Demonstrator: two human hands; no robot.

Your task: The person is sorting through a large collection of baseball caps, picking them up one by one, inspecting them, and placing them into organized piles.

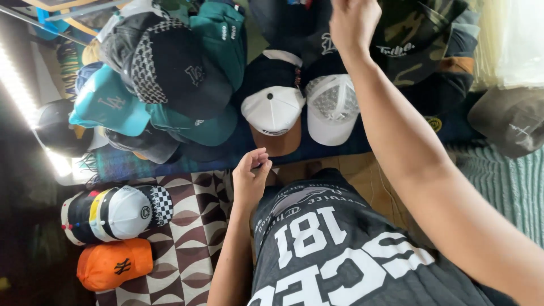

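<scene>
My right hand reaches up to the top edge of the view, against a dark cap in a hanging display of caps. Its fingers are cut off by the frame, so its grip is hidden. Just below it hang a white mesh-backed cap and a white cap with a brown brim. My left hand is held low in front of my grey printed shirt, fingers curled in with nothing visible in them. It sits just below the brown-brimmed cap without touching it.
Teal and black caps are piled at upper left, a camouflage cap at upper right, a grey cap at far right. A stack of white and black caps and an orange cap lie on a brown-and-white patterned cloth. A light strip glows at left.
</scene>
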